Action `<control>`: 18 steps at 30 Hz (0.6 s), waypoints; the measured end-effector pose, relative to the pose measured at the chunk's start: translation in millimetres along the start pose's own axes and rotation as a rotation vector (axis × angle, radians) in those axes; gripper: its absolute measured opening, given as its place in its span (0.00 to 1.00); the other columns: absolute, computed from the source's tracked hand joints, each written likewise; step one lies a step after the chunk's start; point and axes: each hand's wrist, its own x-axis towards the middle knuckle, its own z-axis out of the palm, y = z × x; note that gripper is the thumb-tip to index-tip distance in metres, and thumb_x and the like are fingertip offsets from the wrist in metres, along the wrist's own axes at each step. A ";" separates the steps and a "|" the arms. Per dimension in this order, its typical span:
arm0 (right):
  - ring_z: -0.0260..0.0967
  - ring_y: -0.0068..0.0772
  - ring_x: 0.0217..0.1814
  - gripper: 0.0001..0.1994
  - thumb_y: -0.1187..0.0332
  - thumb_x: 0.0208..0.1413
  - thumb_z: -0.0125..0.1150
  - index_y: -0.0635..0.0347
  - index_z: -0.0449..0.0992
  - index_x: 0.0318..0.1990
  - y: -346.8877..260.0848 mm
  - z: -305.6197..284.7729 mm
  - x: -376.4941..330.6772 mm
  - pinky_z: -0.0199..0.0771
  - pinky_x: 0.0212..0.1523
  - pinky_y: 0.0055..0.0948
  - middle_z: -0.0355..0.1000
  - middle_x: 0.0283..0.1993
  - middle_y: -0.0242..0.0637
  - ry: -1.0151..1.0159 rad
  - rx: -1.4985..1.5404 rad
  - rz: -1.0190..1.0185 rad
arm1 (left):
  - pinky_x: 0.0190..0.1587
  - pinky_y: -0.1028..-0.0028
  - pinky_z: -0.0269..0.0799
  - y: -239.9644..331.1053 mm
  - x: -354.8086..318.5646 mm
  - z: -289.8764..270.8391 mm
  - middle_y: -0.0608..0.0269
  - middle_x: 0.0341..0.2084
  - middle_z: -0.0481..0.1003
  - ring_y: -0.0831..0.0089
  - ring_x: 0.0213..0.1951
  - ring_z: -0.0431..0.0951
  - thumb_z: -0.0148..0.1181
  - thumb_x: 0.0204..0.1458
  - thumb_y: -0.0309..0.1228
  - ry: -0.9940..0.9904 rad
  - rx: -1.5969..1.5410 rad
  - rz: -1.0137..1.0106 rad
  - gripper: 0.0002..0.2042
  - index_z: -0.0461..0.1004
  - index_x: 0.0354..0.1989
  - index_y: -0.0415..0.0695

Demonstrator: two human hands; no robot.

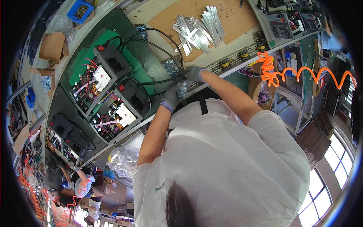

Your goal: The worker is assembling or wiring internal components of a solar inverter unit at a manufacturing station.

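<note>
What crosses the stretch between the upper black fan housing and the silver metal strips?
Loops of black cable lie between the upper black fan housing and the silver metal strips, in the head view.

Ltg bright | lwr-R windows (pixel 339 157) blown out | fisheye bend, blk corners | ctr sharp

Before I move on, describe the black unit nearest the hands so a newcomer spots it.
Start at the dark green bench stretching left of the person. Left of the left hand is a side-by-side pair; the nearer opened black unit, fan showing, is yours. It sits along the bench's front edge, while its twin lies farther from the person.
</note>
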 end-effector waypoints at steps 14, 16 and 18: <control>0.73 0.57 0.56 0.20 0.57 0.57 0.52 0.57 0.81 0.50 -11.0 -1.9 23.5 0.71 0.60 0.40 0.77 0.52 0.51 0.208 0.692 0.290 | 0.44 0.68 0.73 -25.8 88.0 17.6 0.56 0.45 0.80 0.66 0.42 0.79 0.55 0.59 0.33 0.572 0.475 0.557 0.16 0.77 0.50 0.36; 0.73 0.56 0.57 0.20 0.57 0.57 0.53 0.56 0.81 0.51 -7.0 -1.3 26.6 0.71 0.60 0.42 0.77 0.53 0.51 0.280 0.662 0.277 | 0.45 0.69 0.73 -27.6 100.9 16.2 0.56 0.46 0.80 0.66 0.43 0.80 0.54 0.59 0.33 0.602 0.178 0.526 0.18 0.76 0.53 0.36; 0.73 0.56 0.57 0.20 0.56 0.58 0.52 0.56 0.81 0.51 -12.3 -9.0 24.9 0.71 0.60 0.43 0.77 0.53 0.51 0.266 0.697 0.283 | 0.55 0.63 0.73 -35.8 112.6 -14.8 0.50 0.48 0.79 0.53 0.51 0.79 0.55 0.59 0.32 0.505 0.478 0.611 0.16 0.75 0.54 0.44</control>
